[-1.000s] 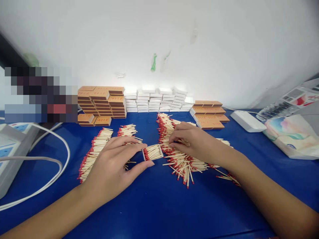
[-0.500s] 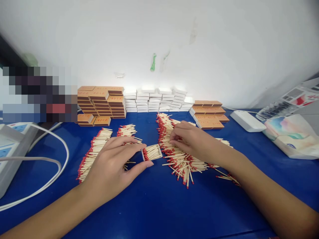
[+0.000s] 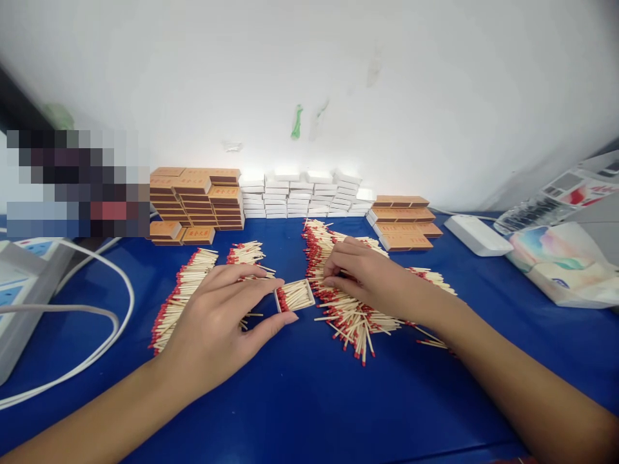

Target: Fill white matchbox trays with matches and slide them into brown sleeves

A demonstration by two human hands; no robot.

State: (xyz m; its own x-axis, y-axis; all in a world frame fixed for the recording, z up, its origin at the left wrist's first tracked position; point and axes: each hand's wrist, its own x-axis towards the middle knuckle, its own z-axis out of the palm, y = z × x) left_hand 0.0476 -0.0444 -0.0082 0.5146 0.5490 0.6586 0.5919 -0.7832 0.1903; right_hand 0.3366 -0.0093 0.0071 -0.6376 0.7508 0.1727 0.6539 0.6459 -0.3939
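A small white matchbox tray (image 3: 296, 295), partly filled with red-tipped matches, lies on the blue table (image 3: 309, 399). My left hand (image 3: 217, 322) brackets the tray's left end, with the forefinger at its far corner and the thumb at its near corner. My right hand (image 3: 372, 274) rests on a big loose pile of matches (image 3: 353, 319) just right of the tray, its fingers curled and pinching some matches. More matches lie in a long row (image 3: 181, 296) under and left of my left hand. A smaller bunch (image 3: 246, 252) lies beyond it.
Against the white wall stand stacks of orange matchbox sleeves (image 3: 193, 200), white trays (image 3: 300, 193) and more orange sleeves (image 3: 403, 222). A white adapter (image 3: 471, 233) and a plastic bag (image 3: 565, 264) lie at the right. A power strip (image 3: 19, 290) and white cable (image 3: 111, 322) are at the left.
My right hand has slid a little to the left over the match pile, toward the tray. My left hand and the tray have stayed put.
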